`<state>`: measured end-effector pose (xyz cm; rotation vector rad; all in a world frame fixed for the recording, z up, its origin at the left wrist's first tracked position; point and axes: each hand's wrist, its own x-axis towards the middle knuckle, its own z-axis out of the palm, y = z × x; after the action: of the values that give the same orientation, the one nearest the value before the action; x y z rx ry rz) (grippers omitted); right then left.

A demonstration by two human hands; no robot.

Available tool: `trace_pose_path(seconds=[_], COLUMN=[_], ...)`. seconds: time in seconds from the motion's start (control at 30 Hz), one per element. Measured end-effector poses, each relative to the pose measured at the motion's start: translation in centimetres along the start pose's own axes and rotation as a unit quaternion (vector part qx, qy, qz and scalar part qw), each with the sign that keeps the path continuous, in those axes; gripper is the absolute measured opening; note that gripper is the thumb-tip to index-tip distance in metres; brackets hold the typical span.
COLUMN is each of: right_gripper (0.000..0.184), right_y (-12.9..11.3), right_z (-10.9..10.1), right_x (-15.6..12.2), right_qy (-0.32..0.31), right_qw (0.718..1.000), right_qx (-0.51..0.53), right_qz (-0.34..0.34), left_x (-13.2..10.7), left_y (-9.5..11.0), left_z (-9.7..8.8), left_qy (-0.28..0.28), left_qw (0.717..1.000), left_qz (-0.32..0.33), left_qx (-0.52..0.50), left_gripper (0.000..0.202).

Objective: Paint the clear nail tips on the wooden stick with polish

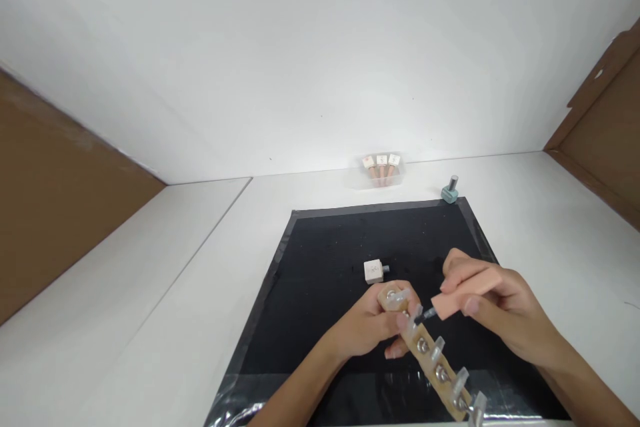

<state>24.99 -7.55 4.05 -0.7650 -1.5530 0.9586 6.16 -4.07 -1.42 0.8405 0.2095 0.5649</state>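
My left hand (373, 323) grips the far end of a wooden nail-tip stand (431, 363), which slants down toward the lower right. Several clear false nail tips (437, 349) stick up from metal mounts along it. Between the fingers of my right hand (505, 307) is a nail polish brush (467, 293) by its peach-coloured cap. Its dark bristles are at the second nail tip from the far end, close to my left thumb; whether they touch it I cannot tell. A small white square bottle (373, 271) lies on the black mat beyond my left hand, its neck pointing right.
A clear plastic box (379, 180) by the back wall holds three white bottles with peach caps (382, 161). A teal bottle (449, 194) with a silver rod-like top stands at the mat's (320, 247) far right corner. Brown cardboard panels (55, 193) border both sides.
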Motion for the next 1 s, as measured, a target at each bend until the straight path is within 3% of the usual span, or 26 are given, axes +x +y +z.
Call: trace_pose_path(seconds=[0.2,0.4,0.53,0.67,0.8,1.0], right_gripper=[0.015,0.015,0.016,0.015,0.014,0.018], right_y=[-0.34,-0.56,-0.6,-0.56,-0.76,-0.98], right_z=[0.1,-0.05,0.06,0.04,0.03,0.02], right_x=[0.03,-0.01,-0.07,-0.2,-0.15,0.07], right_qy=[0.009,0.03,-0.013,0.03,-0.029,-0.013], right_qw=[1.0,0.997,0.997,0.995,0.995,0.99], right_qx=[-0.014,-0.06,-0.07,-0.095,-0.085,-0.125], right_qz=[-0.023,-0.03,-0.036,-0.031,-0.05,-0.066], left_x=[0.11,0.19,0.21,0.25,0.41,0.53], left_y=[0.08,-0.09,-0.1,-0.11,-0.1,0.0], left_z=[0.09,-0.01,0.01,-0.05,-0.12,-0.14], left_qy=[0.032,0.021,0.022,0.021,0.009,0.013], left_qw=[0.999,0.999,0.999,0.999,0.999,0.999], left_qz=[-0.018,-0.015,-0.018,-0.011,-0.005,0.0], left_qx=[0.022,0.021,0.027,0.028,0.036,0.047], left_gripper=[0.044,0.044,0.043,0.041,0.04,0.038])
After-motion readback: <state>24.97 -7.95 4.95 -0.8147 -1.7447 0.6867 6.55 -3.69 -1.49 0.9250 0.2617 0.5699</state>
